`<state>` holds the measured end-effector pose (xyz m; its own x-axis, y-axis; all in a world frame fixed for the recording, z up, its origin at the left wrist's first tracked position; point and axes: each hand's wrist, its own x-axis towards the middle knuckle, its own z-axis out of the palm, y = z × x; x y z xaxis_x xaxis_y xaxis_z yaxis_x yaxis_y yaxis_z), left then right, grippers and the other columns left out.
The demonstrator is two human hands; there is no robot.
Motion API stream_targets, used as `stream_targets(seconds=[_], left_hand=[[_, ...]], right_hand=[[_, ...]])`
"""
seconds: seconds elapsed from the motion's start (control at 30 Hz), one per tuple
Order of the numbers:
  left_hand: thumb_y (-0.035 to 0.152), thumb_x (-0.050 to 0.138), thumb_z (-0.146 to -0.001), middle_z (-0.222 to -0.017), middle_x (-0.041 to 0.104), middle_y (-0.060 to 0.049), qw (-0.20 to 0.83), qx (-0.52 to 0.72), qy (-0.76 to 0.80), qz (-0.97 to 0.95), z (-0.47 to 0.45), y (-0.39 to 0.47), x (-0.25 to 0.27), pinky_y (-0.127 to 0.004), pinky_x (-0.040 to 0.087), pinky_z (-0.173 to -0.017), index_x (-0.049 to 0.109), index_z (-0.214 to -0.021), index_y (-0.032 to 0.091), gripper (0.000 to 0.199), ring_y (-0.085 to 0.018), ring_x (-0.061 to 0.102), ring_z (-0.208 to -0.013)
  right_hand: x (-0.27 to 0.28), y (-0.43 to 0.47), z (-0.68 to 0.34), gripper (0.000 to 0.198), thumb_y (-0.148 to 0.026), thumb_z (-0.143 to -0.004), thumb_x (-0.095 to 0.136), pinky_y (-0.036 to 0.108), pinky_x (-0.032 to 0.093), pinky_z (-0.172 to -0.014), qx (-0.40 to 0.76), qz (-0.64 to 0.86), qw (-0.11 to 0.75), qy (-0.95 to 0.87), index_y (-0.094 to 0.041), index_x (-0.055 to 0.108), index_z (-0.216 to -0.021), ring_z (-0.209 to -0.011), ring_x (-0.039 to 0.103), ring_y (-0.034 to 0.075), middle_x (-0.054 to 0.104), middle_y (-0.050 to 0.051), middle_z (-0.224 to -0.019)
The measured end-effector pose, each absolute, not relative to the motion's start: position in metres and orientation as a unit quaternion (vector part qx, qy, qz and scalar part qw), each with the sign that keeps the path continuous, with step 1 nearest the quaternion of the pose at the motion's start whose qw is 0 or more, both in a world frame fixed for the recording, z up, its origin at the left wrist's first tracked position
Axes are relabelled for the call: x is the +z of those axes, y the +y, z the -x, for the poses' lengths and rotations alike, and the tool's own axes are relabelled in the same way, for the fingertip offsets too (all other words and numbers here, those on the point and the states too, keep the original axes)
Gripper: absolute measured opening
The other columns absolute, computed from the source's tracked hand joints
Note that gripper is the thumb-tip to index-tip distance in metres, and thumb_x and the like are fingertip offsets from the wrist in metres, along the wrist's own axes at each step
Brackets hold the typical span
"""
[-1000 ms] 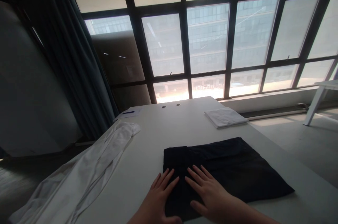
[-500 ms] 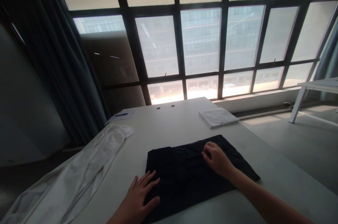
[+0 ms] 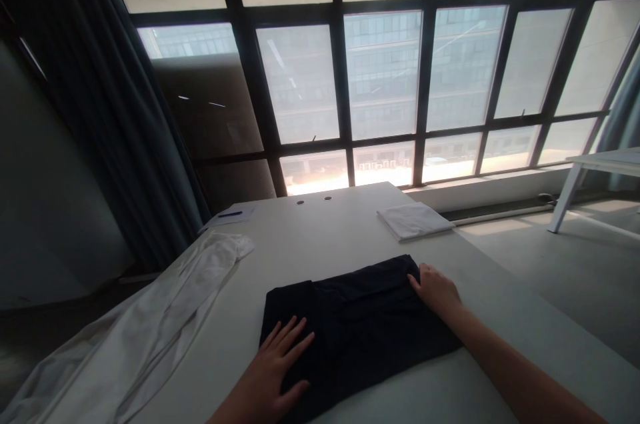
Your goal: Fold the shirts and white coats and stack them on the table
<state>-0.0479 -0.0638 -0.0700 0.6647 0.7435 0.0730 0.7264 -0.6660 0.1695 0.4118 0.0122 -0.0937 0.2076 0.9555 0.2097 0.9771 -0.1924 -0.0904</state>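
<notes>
A dark navy folded piece of clothing (image 3: 360,324) lies on the white table (image 3: 310,237); its exact kind does not show. On its left part my left hand (image 3: 280,364) rests flat, fingers spread. My right hand (image 3: 437,287) is at its right edge, thumb on the top face and the other fingers bent along the side, partly hidden. The cloth's upper right corner looks pinched there. Slight creases run across the top of the fabric.
Rumpled white fabric (image 3: 165,317) drapes over the table's left side. A folded white cloth (image 3: 415,221) lies toward the far right edge. Paper with a blue pen (image 3: 230,214) is at the far left. Another white table (image 3: 607,161) stands to the right.
My right hand has moved right, from the middle of the dark cloth to its right edge. The cloth has shifted slightly left and its right side is drawn in. My left hand stays spread on it.
</notes>
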Motion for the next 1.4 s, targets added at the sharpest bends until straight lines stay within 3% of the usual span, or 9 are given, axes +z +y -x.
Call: stream_targets(seconds=[0.13, 0.33, 0.47, 0.7, 0.93, 1.07, 1.2, 1.3, 1.4], left_hand=[[0.053, 0.063, -0.090, -0.166, 0.019, 0.002, 0.089, 0.061, 0.409, -0.906, 0.048, -0.063, -0.070, -0.066, 0.024, -0.119, 0.022, -0.156, 0.046, 0.078, -0.037, 0.022, -0.151], [0.050, 0.065, -0.089, -0.166, 0.020, 0.003, 0.104, 0.071, 0.416, -0.901, 0.048, -0.063, -0.068, -0.066, 0.023, -0.120, 0.024, -0.156, 0.047, 0.078, -0.036, 0.023, -0.151], [0.051, 0.065, -0.089, -0.166, 0.021, 0.004, 0.113, 0.073, 0.420, -0.898, 0.047, -0.064, -0.065, -0.065, 0.022, -0.121, 0.025, -0.155, 0.047, 0.077, -0.035, 0.023, -0.151], [0.047, 0.067, -0.087, -0.165, 0.025, 0.002, 0.114, 0.076, 0.422, -0.896, 0.046, -0.066, -0.063, -0.065, 0.023, -0.120, 0.027, -0.155, 0.046, 0.079, -0.036, 0.025, -0.151], [0.052, 0.067, -0.087, -0.164, 0.028, 0.001, 0.121, 0.085, 0.422, -0.895, 0.046, -0.067, -0.059, -0.064, 0.025, -0.120, 0.031, -0.154, 0.046, 0.076, -0.036, 0.027, -0.150], [0.053, 0.066, -0.088, -0.161, 0.037, 0.000, 0.119, 0.101, 0.438, -0.886, 0.044, -0.066, -0.062, -0.062, 0.027, -0.120, 0.041, -0.150, 0.043, 0.068, -0.034, 0.032, -0.148], [0.055, 0.060, -0.092, -0.154, 0.048, -0.002, 0.108, 0.141, 0.463, -0.868, 0.028, -0.064, -0.054, -0.054, 0.035, -0.119, 0.056, -0.139, 0.039, 0.050, -0.031, 0.037, -0.146], [0.056, 0.065, -0.088, -0.160, 0.040, -0.002, 0.107, 0.135, 0.439, -0.882, 0.005, -0.054, -0.042, -0.054, 0.029, -0.122, 0.050, -0.144, 0.038, 0.061, -0.031, 0.032, -0.148], [0.067, 0.067, -0.082, -0.165, 0.029, -0.004, 0.130, 0.099, 0.410, -0.897, -0.023, -0.031, -0.034, -0.056, 0.019, -0.124, 0.037, -0.153, 0.035, 0.084, -0.033, 0.024, -0.152]], right_hand=[[-0.093, 0.011, -0.409, 0.026, -0.035, -0.103, 0.040, 0.031, 0.046, -0.072, -0.037, 0.748, 0.111, -0.653, -0.019, 0.060, -0.107, -0.091, 0.071, 0.024, 0.072, 0.012, -0.103], [-0.092, 0.010, -0.407, 0.033, -0.034, -0.104, 0.035, 0.032, 0.045, -0.070, -0.034, 0.751, 0.130, -0.646, -0.016, 0.052, -0.126, -0.086, 0.072, 0.026, 0.072, 0.014, -0.100], [-0.094, 0.010, -0.406, 0.042, -0.027, -0.102, 0.040, 0.031, 0.045, -0.073, -0.009, 0.733, 0.141, -0.666, -0.024, 0.042, -0.144, -0.090, 0.070, 0.024, 0.067, 0.013, -0.116], [-0.080, 0.011, -0.420, 0.030, -0.029, -0.095, 0.050, 0.032, 0.048, -0.090, 0.080, 0.660, 0.152, -0.732, -0.023, 0.068, -0.118, -0.100, 0.068, 0.022, 0.063, 0.010, -0.124], [-0.054, 0.006, -0.465, 0.072, -0.030, -0.071, 0.071, 0.042, 0.034, -0.115, 0.326, 0.581, 0.197, -0.719, -0.022, 0.058, -0.141, -0.136, 0.048, 0.031, 0.051, 0.011, -0.150], [-0.050, 0.001, -0.466, 0.078, -0.026, -0.067, 0.072, 0.042, 0.038, -0.113, 0.376, 0.577, 0.220, -0.691, -0.023, 0.056, -0.143, -0.135, 0.049, 0.032, 0.044, 0.012, -0.156], [-0.047, -0.001, -0.459, 0.077, -0.030, -0.070, 0.072, 0.038, 0.048, -0.103, 0.452, 0.547, 0.274, -0.649, -0.024, 0.053, -0.145, -0.126, 0.057, 0.029, 0.050, 0.012, -0.151], [-0.044, 0.001, -0.457, 0.079, -0.036, -0.074, 0.072, 0.039, 0.054, -0.094, 0.531, 0.509, 0.313, -0.601, -0.025, 0.048, -0.148, -0.115, 0.065, 0.028, 0.060, 0.013, -0.141], [-0.038, 0.004, -0.454, 0.084, -0.041, -0.070, 0.077, 0.041, 0.054, -0.096, 0.547, 0.485, 0.339, -0.592, -0.021, 0.050, -0.147, -0.117, 0.065, 0.031, 0.063, 0.014, -0.137]])
